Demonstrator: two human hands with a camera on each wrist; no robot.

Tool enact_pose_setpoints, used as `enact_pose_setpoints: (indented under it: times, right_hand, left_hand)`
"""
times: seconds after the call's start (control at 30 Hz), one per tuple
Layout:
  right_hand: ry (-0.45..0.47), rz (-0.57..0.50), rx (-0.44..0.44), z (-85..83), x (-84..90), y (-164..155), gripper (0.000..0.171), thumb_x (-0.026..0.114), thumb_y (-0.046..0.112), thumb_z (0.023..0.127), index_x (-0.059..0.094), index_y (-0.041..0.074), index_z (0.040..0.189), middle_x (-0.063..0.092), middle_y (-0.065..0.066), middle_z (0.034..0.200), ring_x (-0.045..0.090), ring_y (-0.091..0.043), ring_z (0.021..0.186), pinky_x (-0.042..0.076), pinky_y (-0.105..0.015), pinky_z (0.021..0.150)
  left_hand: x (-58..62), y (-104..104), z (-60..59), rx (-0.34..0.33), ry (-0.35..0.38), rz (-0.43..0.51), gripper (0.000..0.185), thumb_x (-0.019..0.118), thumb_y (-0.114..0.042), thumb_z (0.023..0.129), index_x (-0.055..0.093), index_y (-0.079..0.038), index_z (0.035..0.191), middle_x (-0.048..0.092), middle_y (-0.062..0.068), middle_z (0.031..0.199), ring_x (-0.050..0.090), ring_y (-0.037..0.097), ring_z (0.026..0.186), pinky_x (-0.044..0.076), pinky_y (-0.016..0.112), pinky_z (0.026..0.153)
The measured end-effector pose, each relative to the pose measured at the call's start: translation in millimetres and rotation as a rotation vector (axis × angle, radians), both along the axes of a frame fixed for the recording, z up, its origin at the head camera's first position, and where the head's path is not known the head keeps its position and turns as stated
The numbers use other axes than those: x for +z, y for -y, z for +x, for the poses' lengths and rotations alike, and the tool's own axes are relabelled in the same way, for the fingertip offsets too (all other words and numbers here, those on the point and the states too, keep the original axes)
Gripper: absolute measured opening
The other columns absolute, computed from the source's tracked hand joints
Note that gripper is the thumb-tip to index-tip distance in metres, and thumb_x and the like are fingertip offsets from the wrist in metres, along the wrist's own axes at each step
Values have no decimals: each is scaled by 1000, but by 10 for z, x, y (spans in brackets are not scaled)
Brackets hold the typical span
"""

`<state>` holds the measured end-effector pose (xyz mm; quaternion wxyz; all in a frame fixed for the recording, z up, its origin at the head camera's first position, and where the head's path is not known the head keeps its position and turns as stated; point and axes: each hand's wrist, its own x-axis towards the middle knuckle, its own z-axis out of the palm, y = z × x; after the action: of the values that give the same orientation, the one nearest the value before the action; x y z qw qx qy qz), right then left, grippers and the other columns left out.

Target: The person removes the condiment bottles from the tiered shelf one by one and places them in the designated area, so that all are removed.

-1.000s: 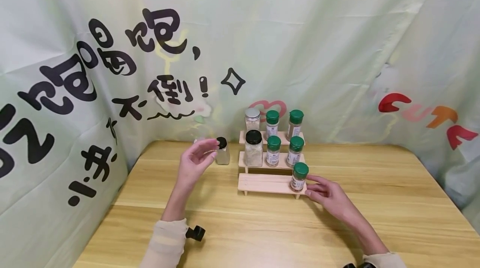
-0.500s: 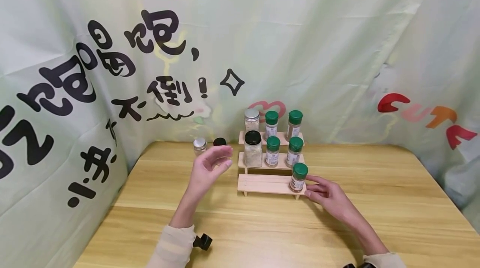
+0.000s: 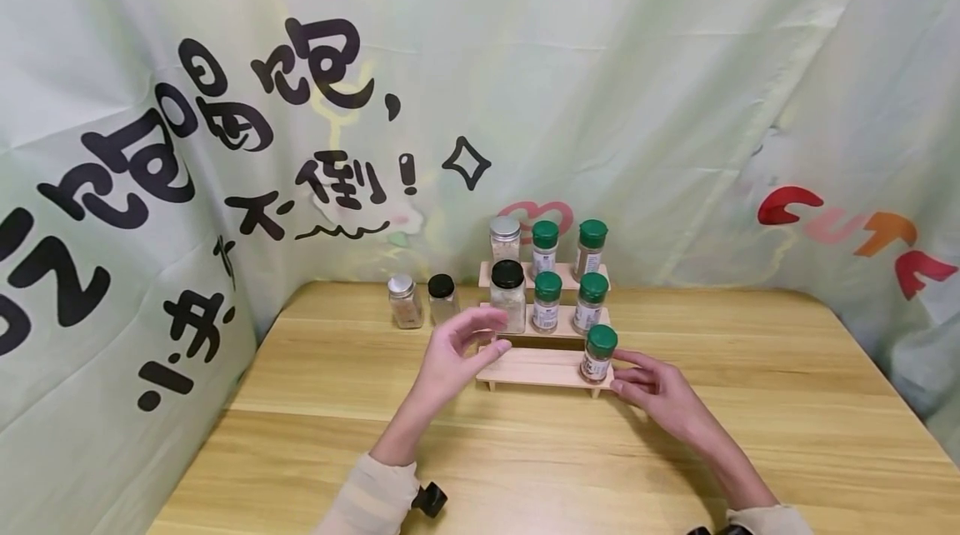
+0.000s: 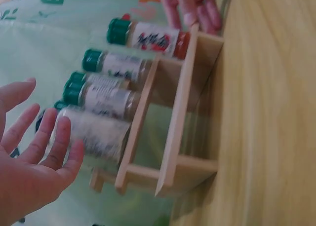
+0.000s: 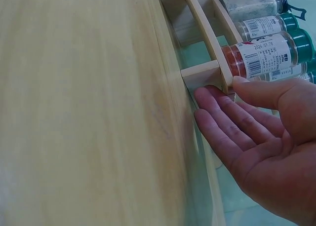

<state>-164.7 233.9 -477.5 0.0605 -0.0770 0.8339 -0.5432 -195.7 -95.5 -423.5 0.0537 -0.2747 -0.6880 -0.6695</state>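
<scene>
A three-tier wooden spice rack [image 3: 531,366] stands on the table, with jars on every tier. My left hand [image 3: 457,356] hangs empty before its left side, fingers spread and relaxed. It overlaps the large black-capped jar [image 3: 507,293] on the middle tier in the head view. At the right end of the lowest tier stands a green-capped jar [image 3: 597,354] with reddish contents. Beside that jar, my right hand [image 3: 663,397] touches the rack's end, thumb tip at the board's edge and fingers nearly straight [image 5: 237,122].
Left of the rack, a silver-capped jar [image 3: 406,303] and a smaller black-capped jar [image 3: 442,295] stand on the wooden table [image 3: 525,452]. A silver-capped jar [image 3: 505,239] and two green-capped ones fill the top tier. A printed curtain [image 3: 637,102] hangs behind.
My left hand has moved right, from beside the small black-capped jar to the front of the rack's left side, uncovering the two loose jars. The right hand has stayed at the rack's end.
</scene>
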Motion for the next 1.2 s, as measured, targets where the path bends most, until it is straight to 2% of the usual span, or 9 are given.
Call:
enact_pose_setpoints:
  times: [0.13,0.23,0.33,0.43,0.77,1.03,1.2]
  right_hand:
    - [5,-5,-3,3,3,-3,55,70,12,99,48,-8,146,69,-26,122,70,-33,109,57,-20,84]
    - [8,-13,-1,0,5,0,55,70,11,99,48,-7,146,69,-26,122,70,-32,109,57,-20,84]
    - [9,-24,7,-6,5,9,55,69,11,99,48,-7,146,68,-26,123,70,-31,109,57,-21,84]
    - [12,-23,8,-8,6,14,55,70,11,99,48,-8,146,69,-26,123,70,-31,109,57,-21,84]
    - [8,2,-8,8,14,7,55,70,11,99,48,-8,146,69,-25,121,70,-33,109,57,-20,84]
    - [10,0,1,11,8,5,55,69,11,99,47,-7,147,69,-26,122,70,-34,109,56,-20,84]
    - [9,-5,2,5,11,-2,54,68,9,99,47,-7,147,69,-27,122,70,-34,110,57,-20,84]
  left_hand:
    - [-28,-91,13,-18,-4,-7,35,76,0,91,66,1,124,66,26,122,64,38,115,51,59,102]
    - [-39,-139,27,-28,-5,6,35,75,1,91,66,2,125,66,25,123,64,40,115,52,55,103]
    - [-44,-171,52,-20,6,5,36,76,1,90,67,0,125,67,19,124,64,36,115,53,48,103]
    - [-52,-218,62,-19,11,0,36,76,0,90,67,-2,125,68,16,124,64,33,116,53,47,103]
    - [-84,-461,53,-78,43,3,37,75,-2,93,64,3,128,65,24,128,62,39,120,51,47,106]
    - [-151,-672,82,-91,78,-2,40,74,-3,93,63,-1,131,63,20,132,61,34,124,50,47,108]
    - [-190,-800,76,-86,92,-9,45,76,-5,93,60,-4,135,62,19,136,60,29,127,50,43,108]
